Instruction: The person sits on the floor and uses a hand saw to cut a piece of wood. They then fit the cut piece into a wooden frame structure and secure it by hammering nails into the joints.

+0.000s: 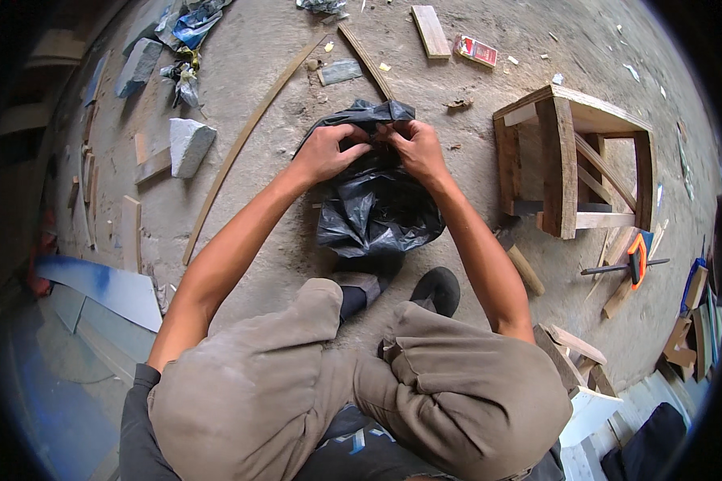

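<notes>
A crumpled black plastic bag [371,210] rests on the concrete floor just ahead of my feet. My left hand [333,152] grips its upper edge from the left, with fingers curled into the plastic. On the other side, my right hand [415,148] pinches the same rim, thumb and fingers close to the left hand's fingertips. Folded plastic stands up beyond both hands. What lies inside the bag cannot be made out.
To the right stands a small wooden stool frame [565,152], with an orange-handled saw [637,261] nearer me. A long thin wood strip [253,148] lies left of the bag, beside a pale stone block [191,147]. Past the bag are a wood offcut [431,32] and a red-and-white packet [476,51].
</notes>
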Demonstrator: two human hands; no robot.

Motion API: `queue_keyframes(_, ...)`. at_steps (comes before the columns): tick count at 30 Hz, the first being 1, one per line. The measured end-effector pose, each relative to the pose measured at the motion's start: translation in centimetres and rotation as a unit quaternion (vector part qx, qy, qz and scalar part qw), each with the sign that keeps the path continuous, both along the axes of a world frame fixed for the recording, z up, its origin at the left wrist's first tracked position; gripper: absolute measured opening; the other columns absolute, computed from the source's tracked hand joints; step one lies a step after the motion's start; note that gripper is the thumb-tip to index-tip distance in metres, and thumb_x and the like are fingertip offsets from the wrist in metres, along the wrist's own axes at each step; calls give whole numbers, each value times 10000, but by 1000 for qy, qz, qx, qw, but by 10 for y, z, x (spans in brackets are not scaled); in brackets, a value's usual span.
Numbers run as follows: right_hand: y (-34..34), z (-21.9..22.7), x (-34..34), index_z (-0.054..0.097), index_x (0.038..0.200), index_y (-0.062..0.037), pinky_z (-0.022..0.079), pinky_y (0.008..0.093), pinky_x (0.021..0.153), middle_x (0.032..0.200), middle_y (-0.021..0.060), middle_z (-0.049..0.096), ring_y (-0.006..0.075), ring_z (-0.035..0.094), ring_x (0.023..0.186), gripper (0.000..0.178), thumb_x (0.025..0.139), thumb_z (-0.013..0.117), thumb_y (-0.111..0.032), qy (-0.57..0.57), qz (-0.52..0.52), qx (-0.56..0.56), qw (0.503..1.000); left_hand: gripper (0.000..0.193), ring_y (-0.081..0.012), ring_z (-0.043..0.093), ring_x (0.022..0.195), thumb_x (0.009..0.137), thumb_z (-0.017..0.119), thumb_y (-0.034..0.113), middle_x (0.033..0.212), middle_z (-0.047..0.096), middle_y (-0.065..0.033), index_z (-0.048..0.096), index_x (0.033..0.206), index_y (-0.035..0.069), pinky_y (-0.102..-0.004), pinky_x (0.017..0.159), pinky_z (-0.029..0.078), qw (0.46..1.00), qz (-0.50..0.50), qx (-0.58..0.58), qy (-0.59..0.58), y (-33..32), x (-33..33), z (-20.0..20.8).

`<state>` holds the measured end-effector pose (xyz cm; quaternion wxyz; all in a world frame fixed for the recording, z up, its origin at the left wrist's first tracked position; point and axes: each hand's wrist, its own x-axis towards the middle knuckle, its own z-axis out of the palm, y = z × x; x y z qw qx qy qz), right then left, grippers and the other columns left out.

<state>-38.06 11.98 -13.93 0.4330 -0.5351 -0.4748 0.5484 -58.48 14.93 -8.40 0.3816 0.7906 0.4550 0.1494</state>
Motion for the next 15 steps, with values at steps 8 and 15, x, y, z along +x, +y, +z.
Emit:
queue_keyframes(8,-3,6,-2,711,926,42,511,263,723,850,73,730,110,653,770,177,918,663,-129,82,-5,-33,996,240,-180,706,855,857,713,201,918,741,-127,732,993,5,-312,788,535,995,46,-83,-32,-1,2,-6)
queue_keyframes(15,-5,10,-3,713,999,27,533,294,777,911,90,736,131,671,831,153,903,655,-77,-13,16,44,999,234,-182,713,852,853,700,201,898,744,-128,741,984,13,-316,788,539,993,56,-93,-34,1,-4,-13)
